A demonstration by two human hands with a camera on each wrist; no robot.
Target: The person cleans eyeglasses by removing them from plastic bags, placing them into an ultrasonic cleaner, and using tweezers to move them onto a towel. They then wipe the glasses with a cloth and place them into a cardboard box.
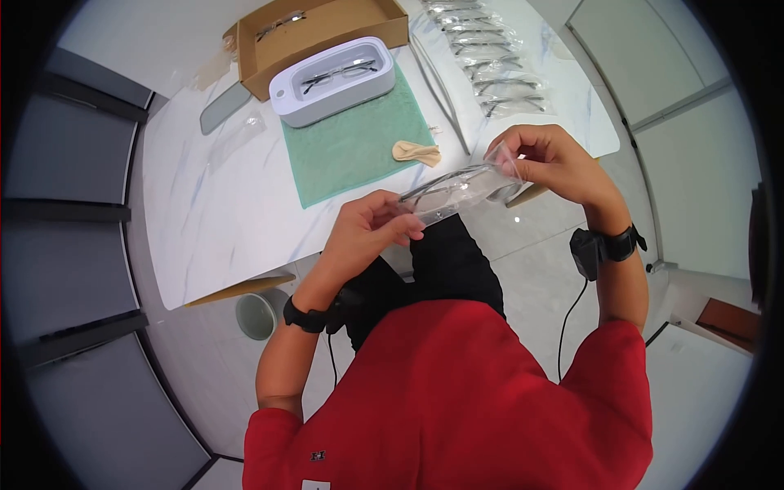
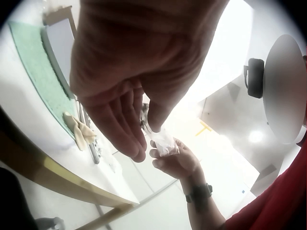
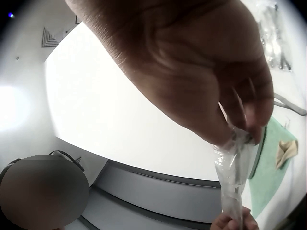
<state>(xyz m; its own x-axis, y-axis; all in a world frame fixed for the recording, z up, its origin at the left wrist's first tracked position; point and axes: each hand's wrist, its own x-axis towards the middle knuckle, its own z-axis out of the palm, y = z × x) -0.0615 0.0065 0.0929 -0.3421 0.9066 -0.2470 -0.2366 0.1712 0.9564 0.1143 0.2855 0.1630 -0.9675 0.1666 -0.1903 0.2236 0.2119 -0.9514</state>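
A pair of eyeglasses [image 1: 433, 189] lies inside a clear plastic bag [image 1: 467, 196], held up between both hands in front of the table edge. My left hand [image 1: 367, 233] pinches the bag's left end, thumb on the near side. At the other end, my right hand [image 1: 555, 159] pinches a top corner of the bag between thumb and fingers. In the right wrist view the bag [image 3: 232, 175] stretches as a crinkled strip from the right fingertips to the left hand. Much of the glasses is hidden behind the plastic's glare.
On the table [image 1: 220, 220], a green cloth [image 1: 343, 167] bears a white ultrasonic cleaner [image 1: 339, 102] with glasses in its basin and a beige cloth [image 1: 415, 153]. Behind stands a cardboard box [image 1: 327, 24] holding glasses. Several bagged glasses [image 1: 506, 86] line the right. A bin [image 1: 256, 317] stands below.
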